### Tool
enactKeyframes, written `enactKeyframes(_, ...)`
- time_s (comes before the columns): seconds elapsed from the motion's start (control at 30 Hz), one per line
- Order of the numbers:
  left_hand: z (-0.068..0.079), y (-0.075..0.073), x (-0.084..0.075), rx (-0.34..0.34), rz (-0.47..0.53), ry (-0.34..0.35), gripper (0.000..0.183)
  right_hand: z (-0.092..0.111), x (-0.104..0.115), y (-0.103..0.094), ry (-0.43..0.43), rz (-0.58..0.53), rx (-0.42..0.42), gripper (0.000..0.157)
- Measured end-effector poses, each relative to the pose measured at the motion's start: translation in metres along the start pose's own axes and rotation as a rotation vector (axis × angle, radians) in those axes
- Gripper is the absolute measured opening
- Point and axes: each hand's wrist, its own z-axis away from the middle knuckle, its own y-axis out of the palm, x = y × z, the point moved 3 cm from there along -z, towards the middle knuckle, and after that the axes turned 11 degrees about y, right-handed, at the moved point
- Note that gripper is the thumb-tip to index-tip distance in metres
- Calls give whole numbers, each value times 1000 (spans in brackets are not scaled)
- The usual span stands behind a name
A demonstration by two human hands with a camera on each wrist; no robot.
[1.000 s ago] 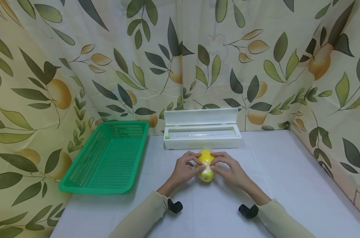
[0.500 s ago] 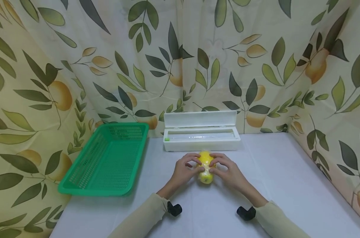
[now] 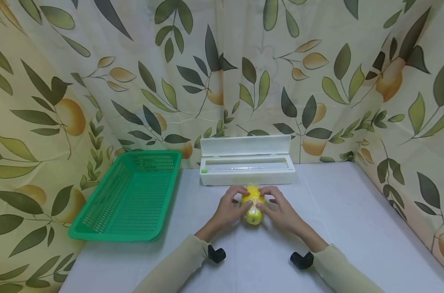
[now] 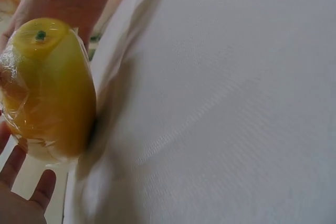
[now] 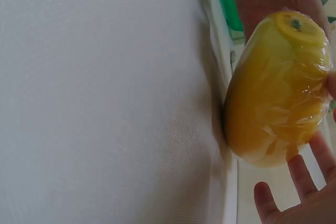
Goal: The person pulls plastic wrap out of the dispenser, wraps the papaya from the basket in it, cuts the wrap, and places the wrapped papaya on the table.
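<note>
Lemon (image 3: 253,205) in cling film, lying on the white table (image 3: 346,219) just in front of the film box (image 3: 247,165). My left hand (image 3: 229,208) and right hand (image 3: 278,208) flank it, fingertips curled onto the wrap, pinching. Green basket (image 3: 130,195) to my left.

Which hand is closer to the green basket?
Left. The left hand is on the lemon's side facing the green basket; the right hand is on the lemon's far side.

A white-covered counter (image 3: 346,211) carries a green basket (image 3: 128,199) at its left edge, a white dispenser box (image 3: 247,165) along the back edge, and a wrapped yellow fruit (image 3: 253,203) mid-counter.
</note>
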Motion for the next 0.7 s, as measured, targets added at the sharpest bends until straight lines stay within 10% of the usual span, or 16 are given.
enactKeyframes(0.7,-2,-1,0,-37,21,-66,27,-4,0,-3,12,-23,38,25)
